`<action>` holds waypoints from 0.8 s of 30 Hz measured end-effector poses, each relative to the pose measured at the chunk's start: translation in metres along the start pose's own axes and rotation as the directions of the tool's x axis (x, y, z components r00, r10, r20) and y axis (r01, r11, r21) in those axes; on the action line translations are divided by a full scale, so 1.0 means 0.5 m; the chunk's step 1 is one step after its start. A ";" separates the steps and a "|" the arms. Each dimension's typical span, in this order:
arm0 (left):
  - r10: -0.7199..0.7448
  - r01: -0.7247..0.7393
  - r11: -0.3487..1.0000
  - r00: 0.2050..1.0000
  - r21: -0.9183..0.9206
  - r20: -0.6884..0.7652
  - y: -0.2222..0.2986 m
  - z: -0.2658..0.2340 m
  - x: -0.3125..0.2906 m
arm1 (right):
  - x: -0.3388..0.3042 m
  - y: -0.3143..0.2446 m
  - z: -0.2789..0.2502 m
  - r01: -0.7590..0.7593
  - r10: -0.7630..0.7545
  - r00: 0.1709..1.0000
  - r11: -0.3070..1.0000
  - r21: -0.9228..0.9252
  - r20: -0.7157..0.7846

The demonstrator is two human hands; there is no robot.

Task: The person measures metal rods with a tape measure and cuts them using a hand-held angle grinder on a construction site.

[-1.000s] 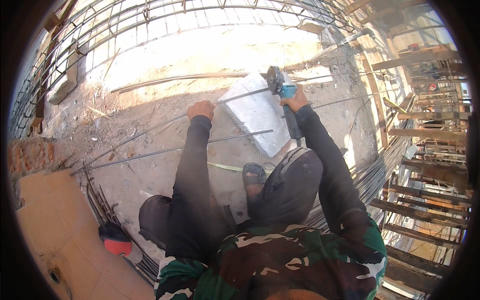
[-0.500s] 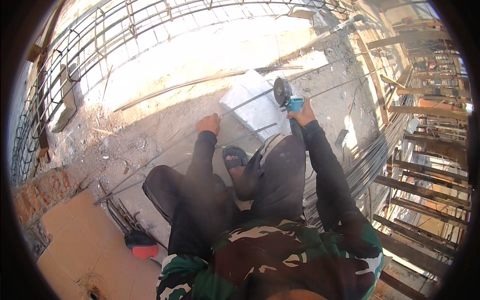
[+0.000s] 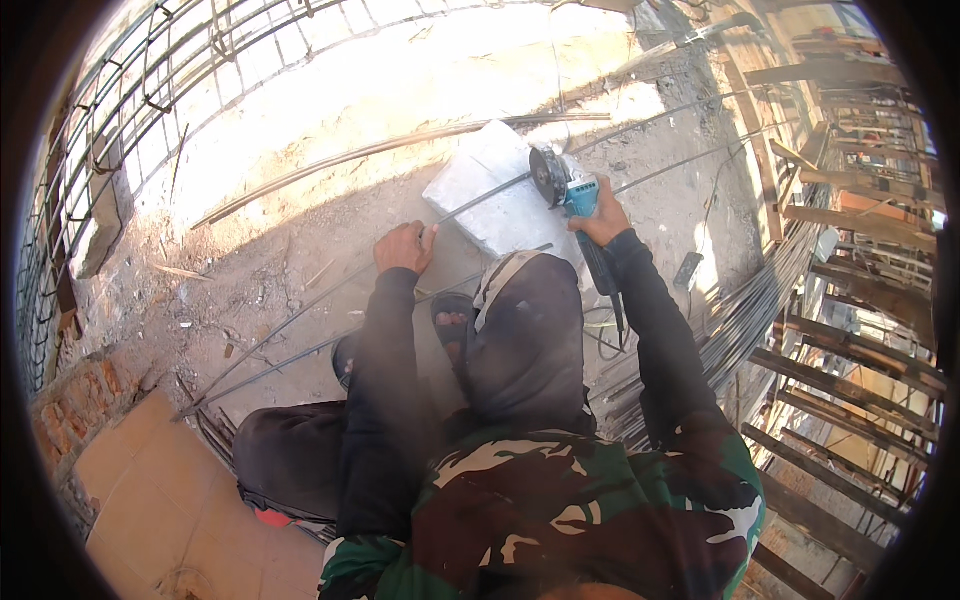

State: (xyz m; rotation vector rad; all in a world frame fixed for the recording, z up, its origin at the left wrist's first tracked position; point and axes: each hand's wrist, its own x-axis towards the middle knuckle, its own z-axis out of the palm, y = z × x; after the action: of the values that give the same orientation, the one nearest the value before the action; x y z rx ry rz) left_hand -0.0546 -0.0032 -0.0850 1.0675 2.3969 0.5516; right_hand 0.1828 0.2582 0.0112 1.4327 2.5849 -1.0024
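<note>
A dusty, partly sunlit floor is strewn with small rubble, on which are laid a pale slab crossed by a dark metal rod, several thin rods beyond it, a small dark rectangular object to the right, and a dense bundle of long bars farther right.

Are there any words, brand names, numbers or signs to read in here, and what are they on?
No text can be read in this picture.
Angle grinder, in the right hand: small pale marks on its blue body, too small and blurred to read.
Pale slab under the metal rod: no writing shows.
Camouflage shirt: coloured patches, no letters show.
</note>
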 end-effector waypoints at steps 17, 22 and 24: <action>-0.044 0.050 0.997 0.996 -0.062 0.082 -0.006 -0.019 0.007 | 0.011 -0.013 0.005 0.043 -0.043 0.998 0.999 -0.007 0.051; -0.027 0.031 0.997 0.998 -0.071 0.053 -0.006 -0.011 0.008 | 0.019 0.004 0.008 0.074 -0.073 0.996 0.997 -0.030 0.042; -0.029 0.032 0.997 0.999 -0.074 0.046 -0.009 -0.008 0.007 | 0.019 -0.002 0.007 0.053 -0.051 0.998 0.997 -0.054 0.041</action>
State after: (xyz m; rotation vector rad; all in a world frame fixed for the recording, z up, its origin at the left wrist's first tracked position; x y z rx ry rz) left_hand -0.0616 -0.0039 -0.0851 0.9997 2.3312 0.5951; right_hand 0.1757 0.2632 0.0058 1.3264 2.6132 -0.9465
